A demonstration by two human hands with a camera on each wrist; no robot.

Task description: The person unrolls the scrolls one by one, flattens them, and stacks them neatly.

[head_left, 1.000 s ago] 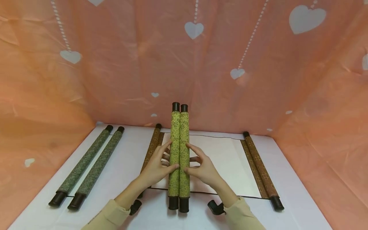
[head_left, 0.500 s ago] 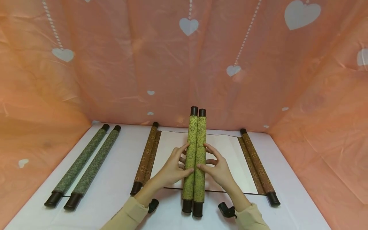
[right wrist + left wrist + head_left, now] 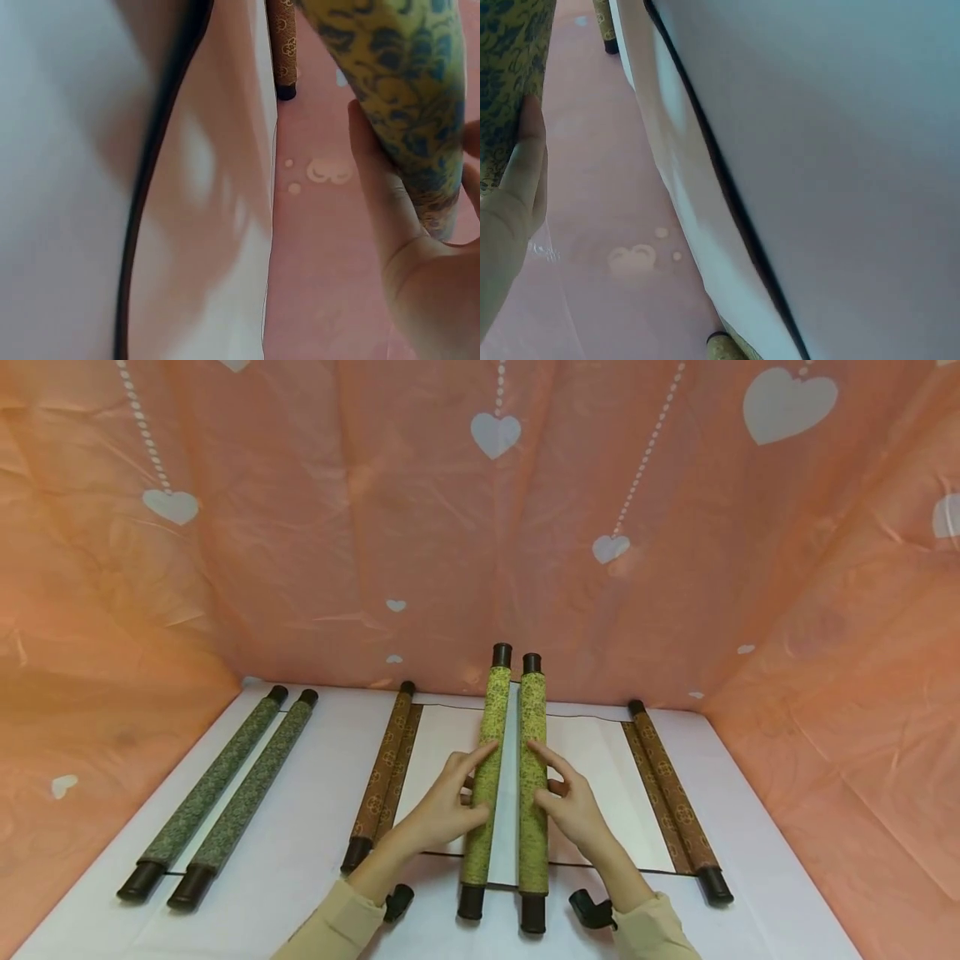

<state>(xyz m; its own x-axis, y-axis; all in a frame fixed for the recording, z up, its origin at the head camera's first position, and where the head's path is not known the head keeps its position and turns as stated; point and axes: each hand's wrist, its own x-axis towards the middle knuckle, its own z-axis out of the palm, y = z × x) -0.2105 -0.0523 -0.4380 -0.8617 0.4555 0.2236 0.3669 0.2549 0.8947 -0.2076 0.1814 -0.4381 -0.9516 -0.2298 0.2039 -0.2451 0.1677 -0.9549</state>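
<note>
A yellow-green patterned hanging scroll with dark end knobs is held up in the middle of the head view, its two rollers slightly parted. My left hand [image 3: 442, 806] holds the left roller [image 3: 495, 710] between thumb and fingers. The right roller [image 3: 533, 852] is gripped the same way by my right hand [image 3: 573, 806]. A narrow pale strip of paper [image 3: 506, 810] shows between them. In the right wrist view, thumb and fingers wrap the patterned roller [image 3: 409, 82]. The left wrist view shows part of the left roller [image 3: 510, 75] at its edge.
Beneath the held scroll lies an unrolled brown scroll, its white sheet [image 3: 592, 777] spread between a left roller [image 3: 382, 760] and a right roller [image 3: 667, 768]. A dark green scroll [image 3: 251, 793], nearly rolled up, lies at the left. Pink cloth [image 3: 480, 568] hangs behind the white table.
Both hands have carried the yellow-green scroll to the right over the brown scroll's sheet. Its rollers, formerly side by side, have come apart, exposing a strip of paper.
</note>
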